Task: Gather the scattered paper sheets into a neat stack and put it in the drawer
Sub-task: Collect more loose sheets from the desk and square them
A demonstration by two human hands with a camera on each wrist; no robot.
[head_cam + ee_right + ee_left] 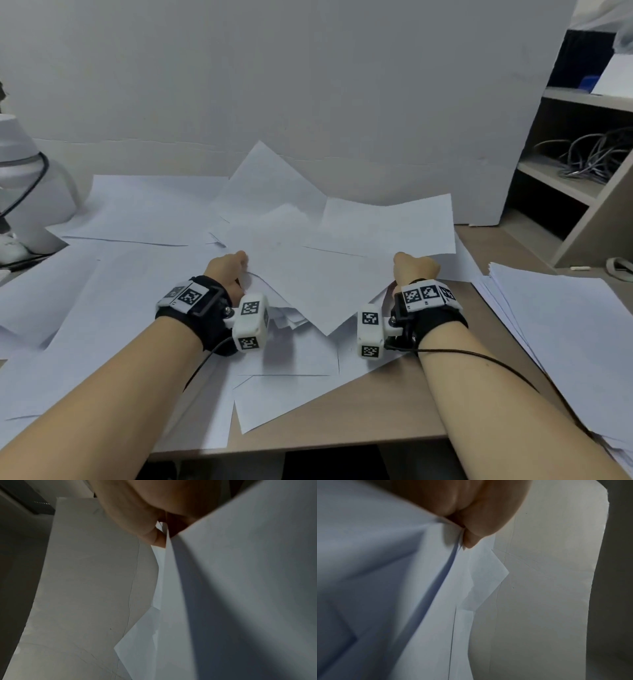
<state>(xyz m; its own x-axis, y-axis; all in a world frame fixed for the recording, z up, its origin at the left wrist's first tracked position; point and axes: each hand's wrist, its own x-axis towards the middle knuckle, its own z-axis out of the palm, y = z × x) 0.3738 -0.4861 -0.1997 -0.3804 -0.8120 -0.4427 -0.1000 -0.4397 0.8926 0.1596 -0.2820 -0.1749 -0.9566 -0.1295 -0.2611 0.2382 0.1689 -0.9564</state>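
Observation:
A loose bundle of white paper sheets [318, 260] is lifted off the desk between both hands, its corners sticking out at different angles. My left hand [228, 272] grips the bundle's left side; the left wrist view shows the thumb [476, 534] pinching the sheets [436, 601]. My right hand [415, 269] grips the right side, with its thumb [154, 536] pressed against the paper sheets [223, 588]. More white sheets [137, 219] lie scattered flat over the left and middle of the wooden desk [387, 404]. No drawer shows in any view.
A squared pile of paper [565, 329] lies at the desk's right edge. A white board [308, 85] stands along the back. Wooden shelves [579, 185] holding cables rise at right. A white lamp base [30, 192] with a black cord stands at far left.

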